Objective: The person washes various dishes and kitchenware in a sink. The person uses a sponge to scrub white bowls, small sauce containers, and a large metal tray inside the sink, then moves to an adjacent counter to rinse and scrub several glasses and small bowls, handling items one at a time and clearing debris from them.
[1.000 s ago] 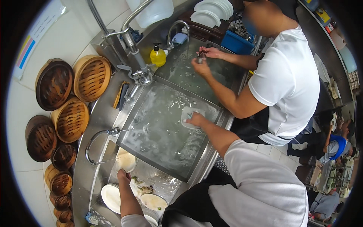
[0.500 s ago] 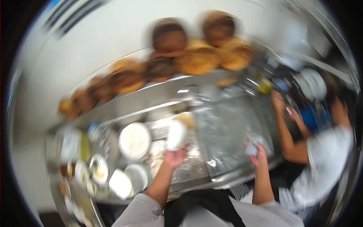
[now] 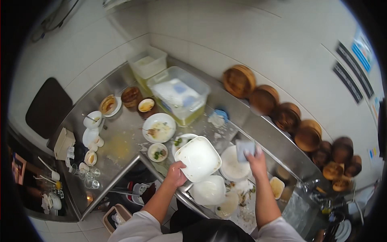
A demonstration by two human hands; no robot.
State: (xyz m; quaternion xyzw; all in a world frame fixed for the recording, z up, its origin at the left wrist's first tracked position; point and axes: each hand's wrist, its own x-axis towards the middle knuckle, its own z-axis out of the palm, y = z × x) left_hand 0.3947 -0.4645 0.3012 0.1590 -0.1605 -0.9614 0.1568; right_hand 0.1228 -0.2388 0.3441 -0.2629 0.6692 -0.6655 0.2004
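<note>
My left hand (image 3: pixel 175 174) grips the edge of a white squarish dish (image 3: pixel 198 159), which is tilted and has small food specks on it. In my right hand (image 3: pixel 257 162) is a flat grey-white pad (image 3: pixel 244 151), raised over a stack of round white plates (image 3: pixel 234 166). Below the held dish lies another white squarish dish (image 3: pixel 208 190), and beside it a round white bowl (image 3: pixel 227 205). Partly hidden behind the held dish is a plate with green scraps (image 3: pixel 181 142). A small bowl with greens (image 3: pixel 157 153) stands to its left.
Clear tubs (image 3: pixel 177 90) of yellowish liquid stand in the counter corner. Brown steamer baskets (image 3: pixel 264 99) line the wall ledge on the right. Glasses (image 3: pixel 92 182) and used bowls (image 3: pixel 92 119) cover the left counter. A bin (image 3: pixel 117 218) sits on the floor below.
The view has swung left, bringing the corner and left counter into sight; the co-worker is out of view. Both hands still hold a white dish and the pad, now closer together.
</note>
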